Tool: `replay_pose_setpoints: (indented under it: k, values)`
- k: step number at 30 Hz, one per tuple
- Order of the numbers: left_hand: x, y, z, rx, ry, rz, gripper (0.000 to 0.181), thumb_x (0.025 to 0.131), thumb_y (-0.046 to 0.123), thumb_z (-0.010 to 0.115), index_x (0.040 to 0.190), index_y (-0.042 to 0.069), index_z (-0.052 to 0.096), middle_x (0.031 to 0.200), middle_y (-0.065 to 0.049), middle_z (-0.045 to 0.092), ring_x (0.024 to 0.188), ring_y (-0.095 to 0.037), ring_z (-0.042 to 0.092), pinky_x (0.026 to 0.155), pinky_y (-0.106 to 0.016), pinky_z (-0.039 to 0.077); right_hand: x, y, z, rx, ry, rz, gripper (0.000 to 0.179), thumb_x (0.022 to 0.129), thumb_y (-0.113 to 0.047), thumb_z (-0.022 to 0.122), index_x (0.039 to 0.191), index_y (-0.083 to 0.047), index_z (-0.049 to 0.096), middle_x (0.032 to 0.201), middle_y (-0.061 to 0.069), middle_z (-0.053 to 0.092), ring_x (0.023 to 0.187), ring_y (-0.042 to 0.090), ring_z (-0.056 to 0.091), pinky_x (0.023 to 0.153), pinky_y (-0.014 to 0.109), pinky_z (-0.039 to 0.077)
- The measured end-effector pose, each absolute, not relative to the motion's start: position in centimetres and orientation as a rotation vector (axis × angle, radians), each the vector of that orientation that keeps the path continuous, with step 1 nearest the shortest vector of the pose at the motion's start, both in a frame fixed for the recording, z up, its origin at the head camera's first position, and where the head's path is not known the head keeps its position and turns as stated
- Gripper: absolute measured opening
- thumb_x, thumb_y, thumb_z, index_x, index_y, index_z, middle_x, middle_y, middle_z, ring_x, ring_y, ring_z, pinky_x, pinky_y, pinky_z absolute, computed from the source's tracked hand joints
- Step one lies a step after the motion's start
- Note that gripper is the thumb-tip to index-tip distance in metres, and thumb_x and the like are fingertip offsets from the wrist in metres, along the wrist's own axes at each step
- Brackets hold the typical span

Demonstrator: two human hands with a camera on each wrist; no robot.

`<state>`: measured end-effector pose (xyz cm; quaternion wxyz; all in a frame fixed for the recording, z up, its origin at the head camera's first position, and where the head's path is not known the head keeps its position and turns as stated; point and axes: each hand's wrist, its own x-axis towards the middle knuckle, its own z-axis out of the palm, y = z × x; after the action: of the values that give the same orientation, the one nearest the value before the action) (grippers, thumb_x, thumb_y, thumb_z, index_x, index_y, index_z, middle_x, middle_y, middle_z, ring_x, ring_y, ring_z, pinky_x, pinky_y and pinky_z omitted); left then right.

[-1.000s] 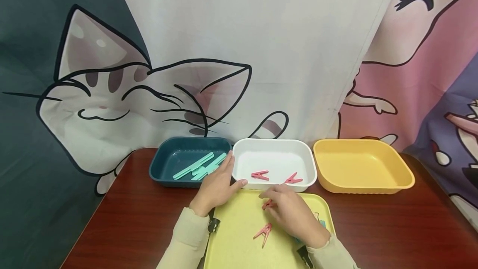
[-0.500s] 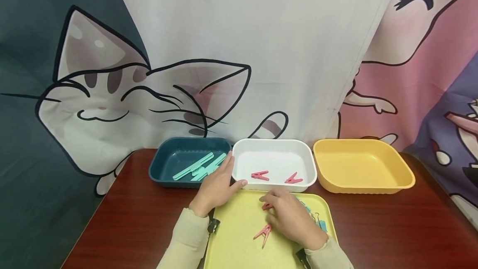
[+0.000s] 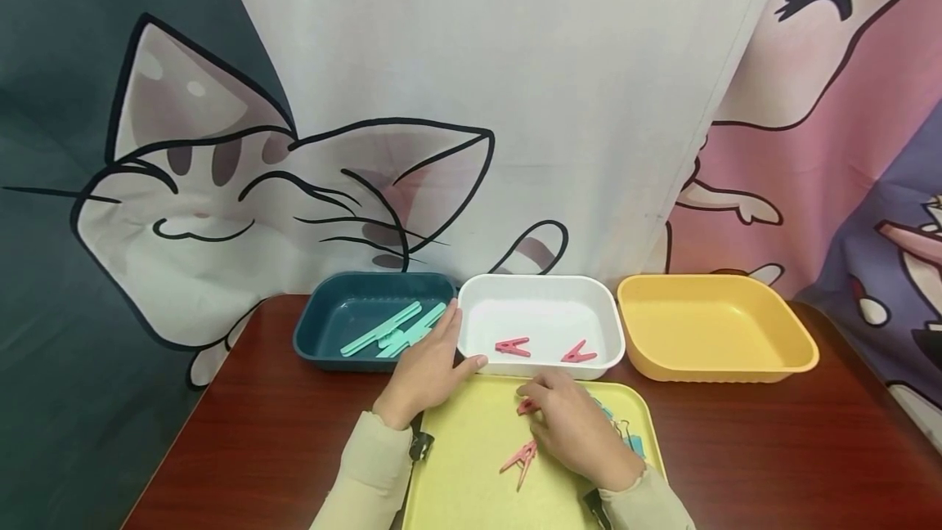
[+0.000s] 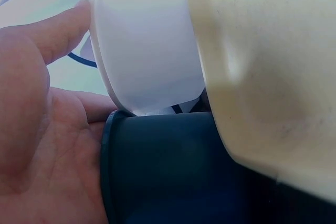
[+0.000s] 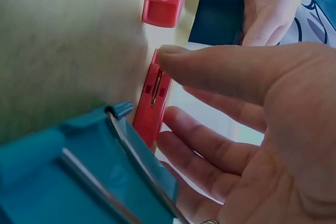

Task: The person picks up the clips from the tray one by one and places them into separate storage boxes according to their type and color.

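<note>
My right hand point(image 3: 570, 424) pinches a pink clothespin point(image 3: 526, 406) low over the yellow tray point(image 3: 464, 473). In the right wrist view the thumb lies at one end of this clothespin point(image 5: 152, 98); the index fingertip is hidden. A second pink clothespin point(image 3: 520, 460) lies on the tray, nearer the person. Just right of the hand sits a teal binder clip point(image 3: 634, 445), large in the right wrist view. My left hand point(image 3: 427, 370) rests with extended fingers across the neighbouring rims of the dark blue bin point(image 3: 324, 350) and the white bin point(image 3: 540, 285). Two pink clothespins point(image 3: 513, 347) lie inside the white bin.
Several long mint sealing clips point(image 3: 383, 328) lie in the dark blue bin. A deep yellow bin point(image 3: 714, 325) stands right of the white one. The three bins line the back of the brown table point(image 3: 221, 448), against a printed cloth point(image 3: 589, 105).
Slightly shifted, my right hand uncovers more of the teal clips at the tray's right side. The left hand stays in place on the rims.
</note>
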<state>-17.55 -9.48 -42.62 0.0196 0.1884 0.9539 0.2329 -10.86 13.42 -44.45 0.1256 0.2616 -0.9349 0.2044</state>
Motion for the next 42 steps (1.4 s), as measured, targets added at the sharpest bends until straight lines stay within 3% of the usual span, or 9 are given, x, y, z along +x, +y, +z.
replay_pose_setpoints:
  k: [14, 25, 33, 42]
  values:
    - [-17.58, -9.49, -42.73, 0.588, 2.956, 0.727, 0.085, 0.097, 0.049, 0.061, 0.156, -0.004, 0.029, 0.167, -0.013, 0.018, 0.139, -0.035, 0.044, 0.102, -0.054, 0.047, -11.12, 13.12, -44.66, 0.738, -2.691, 0.486, 0.023, 0.076, 0.007, 0.079, 0.090, -0.012, 0.073, 0.088, -0.003, 0.061, 0.084, 0.019, 0.059, 0.076, 0.038, 0.054]
    - [-17.65, -9.46, -42.75, 0.582, 2.955, 0.720, 0.085, 0.097, 0.049, 0.061, 0.156, -0.003, 0.028, 0.167, -0.012, 0.018, 0.140, -0.034, 0.043, 0.103, -0.053, 0.046, -11.29, 12.94, -45.03, 0.734, -2.699, 0.456, 0.020, 0.079, 0.000, 0.081, 0.076, -0.015, 0.068, 0.082, -0.005, 0.053, 0.077, 0.015, 0.054, 0.067, 0.031, 0.050]
    - [-17.73, -9.41, -42.80, 0.573, 2.946, 0.734, 0.086, 0.098, 0.049, 0.060, 0.157, -0.002, 0.026, 0.167, -0.011, 0.016, 0.142, -0.033, 0.041, 0.104, -0.054, 0.044, -11.29, 12.80, -44.86, 0.756, -2.719, 0.431, 0.011, 0.080, -0.007, 0.081, 0.078, -0.015, 0.074, 0.084, -0.003, 0.057, 0.082, 0.015, 0.056, 0.073, 0.034, 0.053]
    - [-17.73, -9.43, -42.78, 0.562, 2.946, 0.733, 0.086, 0.097, 0.050, 0.061, 0.157, -0.001, 0.026, 0.167, -0.010, 0.016, 0.140, -0.034, 0.043, 0.103, -0.054, 0.045, -11.23, 12.75, -44.92, 0.743, -2.734, 0.446, 0.006, 0.084, -0.012, 0.078, 0.082, -0.017, 0.076, 0.082, -0.005, 0.057, 0.079, 0.014, 0.055, 0.069, 0.033, 0.052]
